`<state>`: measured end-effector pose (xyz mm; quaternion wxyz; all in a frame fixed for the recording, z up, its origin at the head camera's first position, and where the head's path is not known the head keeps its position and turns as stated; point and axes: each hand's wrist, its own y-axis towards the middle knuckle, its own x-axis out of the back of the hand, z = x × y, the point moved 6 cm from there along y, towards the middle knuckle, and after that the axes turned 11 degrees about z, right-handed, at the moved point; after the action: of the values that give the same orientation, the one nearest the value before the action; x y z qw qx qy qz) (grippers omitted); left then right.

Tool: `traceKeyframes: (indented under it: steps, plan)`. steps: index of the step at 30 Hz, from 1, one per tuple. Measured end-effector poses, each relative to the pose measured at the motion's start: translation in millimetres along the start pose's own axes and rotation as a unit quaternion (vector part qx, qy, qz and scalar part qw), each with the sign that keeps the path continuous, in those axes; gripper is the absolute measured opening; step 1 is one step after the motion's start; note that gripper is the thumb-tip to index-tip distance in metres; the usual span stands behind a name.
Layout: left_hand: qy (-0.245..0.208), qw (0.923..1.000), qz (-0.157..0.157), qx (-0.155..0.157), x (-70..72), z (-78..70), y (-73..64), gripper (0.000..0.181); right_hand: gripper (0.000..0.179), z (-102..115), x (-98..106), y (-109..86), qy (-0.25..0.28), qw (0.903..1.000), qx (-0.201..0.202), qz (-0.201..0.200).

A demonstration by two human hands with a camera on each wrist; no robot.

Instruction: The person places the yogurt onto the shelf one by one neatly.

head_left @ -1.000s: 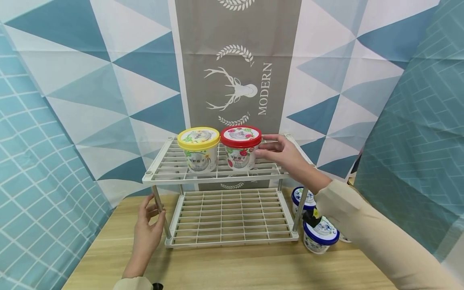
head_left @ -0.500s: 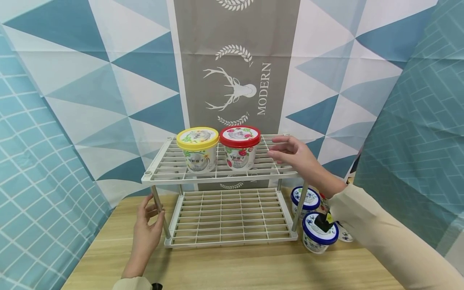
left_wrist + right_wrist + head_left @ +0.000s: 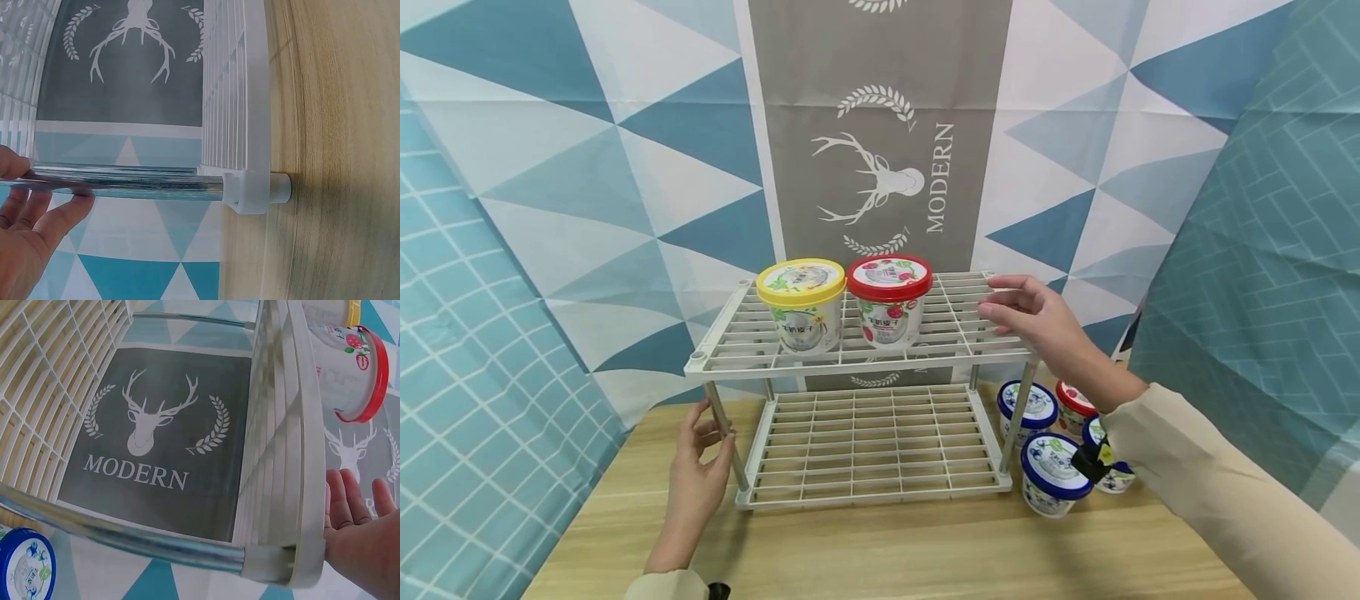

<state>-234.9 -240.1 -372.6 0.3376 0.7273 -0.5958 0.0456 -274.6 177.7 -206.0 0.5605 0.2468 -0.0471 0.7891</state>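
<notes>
A white two-tier rack [image 3: 865, 364] with metal posts stands on the wooden table. My left hand [image 3: 696, 475] holds its front left post [image 3: 156, 185], with the thumb on one side and fingertips on the other in the left wrist view. On the top shelf, a yellow-lidded tub [image 3: 802, 308] and a red-lidded tub [image 3: 890, 304] sit upright side by side near the front. Just over the shelf's right end is my right hand [image 3: 1037, 315], holding nothing, its fingers loosely bent toward the red-lidded tub and apart from it.
Right of the rack, on the table [image 3: 880, 554], stand several more tubs: blue-lidded ones, such as the front tub [image 3: 1054, 471] and the back tub [image 3: 1028, 408], plus another red-lidded tub [image 3: 1073, 407]. A patterned cloth [image 3: 880, 67] hangs behind the rack.
My right hand has let go of the red-lidded tub and moved right, away from it. The left hand stays on the post. The view has shifted slightly.
</notes>
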Motion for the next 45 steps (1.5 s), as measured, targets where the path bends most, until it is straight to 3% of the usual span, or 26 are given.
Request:
traceKeyframes:
  steps: [8,12,18,28,42,45]
  plan:
    - [0.004,1.0000,-0.003,0.000,1.0,-1.4,0.0,0.062,0.056,-2.0,12.5,-11.2,-0.022,0.9994,-0.002,-0.028]
    - [0.002,1.0000,-0.006,-0.002,1.8,-2.7,-0.2,0.062,0.048,-5.5,19.9,-15.7,-0.019,0.9987,0.009,-0.046]
    - [0.003,0.9999,-0.011,0.002,2.3,-1.7,0.8,0.062,0.030,-12.0,27.4,-21.1,0.021,0.9976,0.034,-0.056]
    - [-0.003,1.0000,-0.006,0.003,1.6,-0.8,0.9,0.062,0.020,-17.7,33.3,-34.2,0.105,0.9868,0.107,-0.061]
    - [-0.008,1.0000,-0.002,-0.002,-0.3,0.9,0.7,0.063,0.020,-44.2,40.4,-49.2,0.085,0.9912,0.070,-0.072]
    - [-0.008,1.0000,-0.003,-0.001,-0.5,1.3,0.6,0.063,0.021,-57.1,42.7,-54.9,0.053,0.9942,0.046,-0.081]
